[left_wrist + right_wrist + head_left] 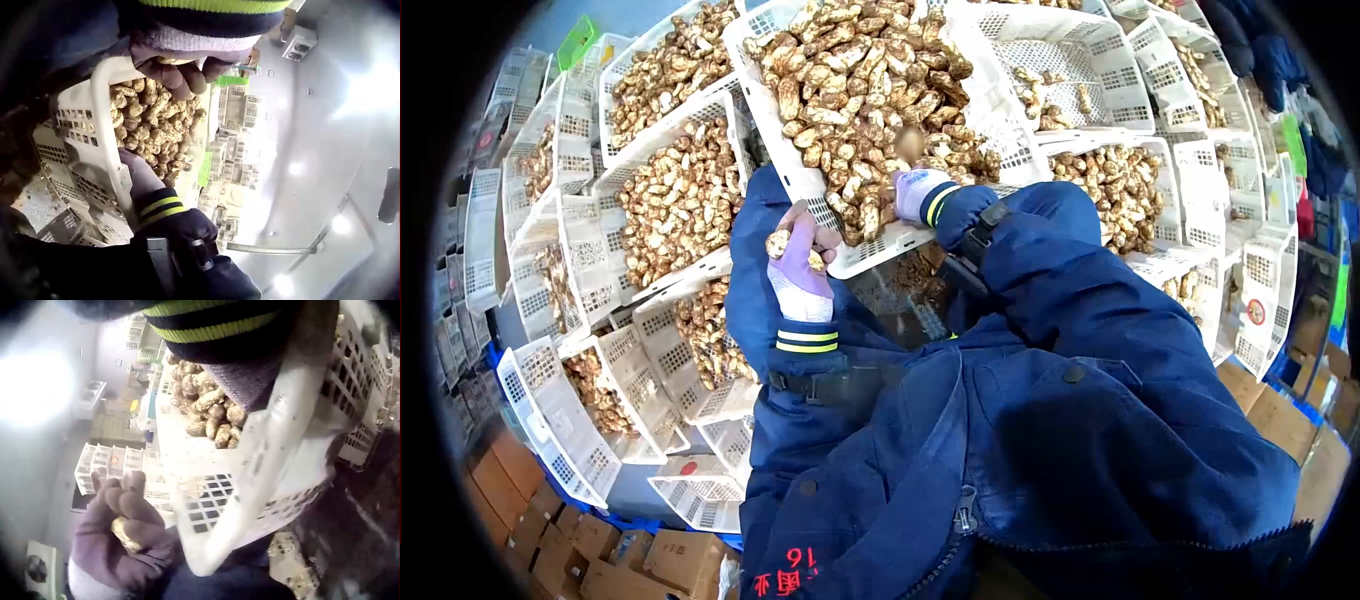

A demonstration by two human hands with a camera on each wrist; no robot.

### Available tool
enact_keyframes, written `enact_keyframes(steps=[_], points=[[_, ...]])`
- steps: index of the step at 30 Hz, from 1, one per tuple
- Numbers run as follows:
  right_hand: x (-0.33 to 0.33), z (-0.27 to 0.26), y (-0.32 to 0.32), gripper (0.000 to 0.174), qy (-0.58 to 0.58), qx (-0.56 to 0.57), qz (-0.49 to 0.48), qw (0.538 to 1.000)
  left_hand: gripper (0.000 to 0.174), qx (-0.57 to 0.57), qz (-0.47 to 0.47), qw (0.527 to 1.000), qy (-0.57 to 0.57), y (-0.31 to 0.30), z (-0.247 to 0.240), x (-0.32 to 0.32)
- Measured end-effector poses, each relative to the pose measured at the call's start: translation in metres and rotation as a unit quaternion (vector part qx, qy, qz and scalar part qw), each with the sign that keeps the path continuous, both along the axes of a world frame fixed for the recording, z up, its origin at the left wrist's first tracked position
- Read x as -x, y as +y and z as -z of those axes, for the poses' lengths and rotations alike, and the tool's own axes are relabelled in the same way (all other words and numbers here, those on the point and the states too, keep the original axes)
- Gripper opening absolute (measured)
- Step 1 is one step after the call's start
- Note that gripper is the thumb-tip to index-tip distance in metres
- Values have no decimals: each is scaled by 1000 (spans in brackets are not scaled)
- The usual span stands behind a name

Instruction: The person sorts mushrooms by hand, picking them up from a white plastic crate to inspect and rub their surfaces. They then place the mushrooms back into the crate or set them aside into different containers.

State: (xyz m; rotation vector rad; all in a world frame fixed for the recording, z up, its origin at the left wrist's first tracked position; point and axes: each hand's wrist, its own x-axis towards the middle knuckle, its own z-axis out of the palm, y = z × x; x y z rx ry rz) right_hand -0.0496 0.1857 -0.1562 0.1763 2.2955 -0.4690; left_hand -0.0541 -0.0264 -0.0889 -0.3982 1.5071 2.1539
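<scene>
- Left hand [802,262]: gloved, fingers curled round a mushroom [778,243], just left of the crate's near corner; can't tell if one piece or two.
- Right hand [917,192]: over the crate's near side; fingertips hidden, can't tell if gripping.
- Mushrooms [870,90]: heaped in the white crate [880,250] ahead of the person; one blurred piece [910,143] just beyond right hand.
- Risk: loose grip could drop the left-hand piece outside the crate.
- Risk: rough raking could roll pieces over the near rim or bruise them.
</scene>
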Motion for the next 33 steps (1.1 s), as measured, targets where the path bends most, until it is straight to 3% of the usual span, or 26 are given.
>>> enact_keyframes(steps=[2,3,6,10,14,16,18,19,20,21,22,23,24,25,26,28,30,31,32,33], points=[[-6,-16,0,42,44,104,53,992,38,31,29,999,-1,3,-2,-1],[-12,-20,0,39,129,144,67,979,38,18,16,1000,-7,6,-1,-2],[-5,-59,31,38,216,22,152,964,37,21,6,1000,-9,12,-2,-5],[-11,-27,84,39,22,-144,63,987,18,36,70,996,36,11,-5,-2],[-9,8,90,35,3,-141,86,986,13,123,154,951,237,5,9,-6],[-11,8,96,34,26,-110,112,987,12,93,150,963,205,5,12,-8],[-5,-3,100,33,21,-77,152,985,14,33,51,998,33,14,-2,-11],[-5,3,105,38,71,-38,12,997,20,24,77,996,24,11,-6,-12],[-12,-3,105,35,98,124,120,980,26,15,104,994,15,9,-9,-12],[-19,-9,104,31,110,287,216,927,30,4,118,993,18,12,-15,-17],[-32,-54,85,31,47,423,428,798,35,-8,134,991,21,14,-21,-21],[-44,-72,79,31,54,471,404,782,36,-3,157,988,5,18,-31,-24],[-54,-87,73,30,62,518,377,765,38,-31,152,986,62,23,-28,-29],[-65,-105,65,28,87,553,305,770,38,-50,139,988,51,33,-45,-35],[-78,-101,61,25,144,639,241,716,39,-69,127,989,39,41,-61,-39],[-94,-136,38,24,81,615,410,669,36,-80,141,980,117,45,-67,-45],[-107,-166,15,30,189,561,389,706,35,-61,120,971,198,54,-82,-56],[-111,-181,3,38,230,443,357,789,33,-48,113,963,240,55,-78,-59],[-117,-180,-11,38,390,322,258,823,33,-35,104,953,281,56,-79,-61],[-122,-184,-16,37,439,262,215,832,36,-21,93,942,321,57,-81,-64]])
